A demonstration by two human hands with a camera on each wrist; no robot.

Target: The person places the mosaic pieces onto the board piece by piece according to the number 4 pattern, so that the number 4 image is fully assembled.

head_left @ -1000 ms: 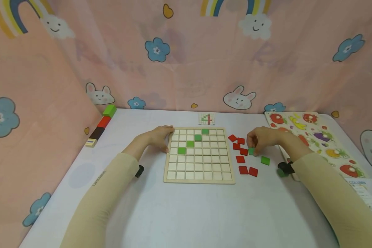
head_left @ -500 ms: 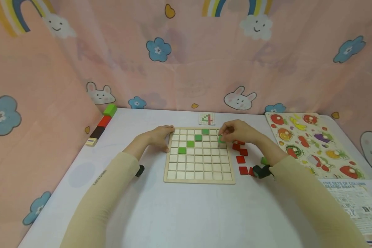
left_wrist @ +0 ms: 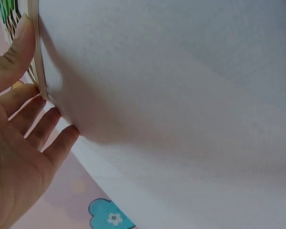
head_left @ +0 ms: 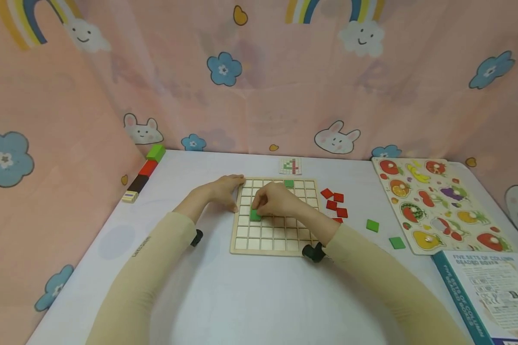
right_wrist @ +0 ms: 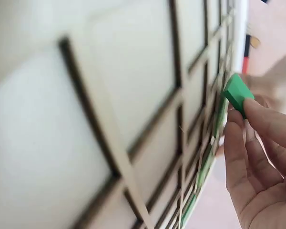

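Few green tiles seated on board point(head_left: 276, 249), right hand point(head_left: 275, 200) pinching another tile point(head_left: 255, 215) above its left cells, left hand point(head_left: 222, 190) flat, steadying its left edge; red tiles point(head_left: 334, 203) and two greens right of board unplaced.

We record a pale wooden grid board point(head_left: 280, 239) on a white worktop point(head_left: 250, 297), with green tiles: one point(head_left: 288, 183) in the top row, one point(head_left: 254, 215) at the fingers point(head_left: 261, 207) of the right hand point(head_left: 276, 201). Red tiles point(head_left: 334, 201) and two loose green tiles point(head_left: 372, 225) lie right of it. Both sleeves point(head_left: 142, 268) are beige. The backdrop point(head_left: 259, 81) is pink with blue flowers, white rabbits, rainbows. The fruit puzzle point(head_left: 436, 201) shows red, yellow, purple pieces.
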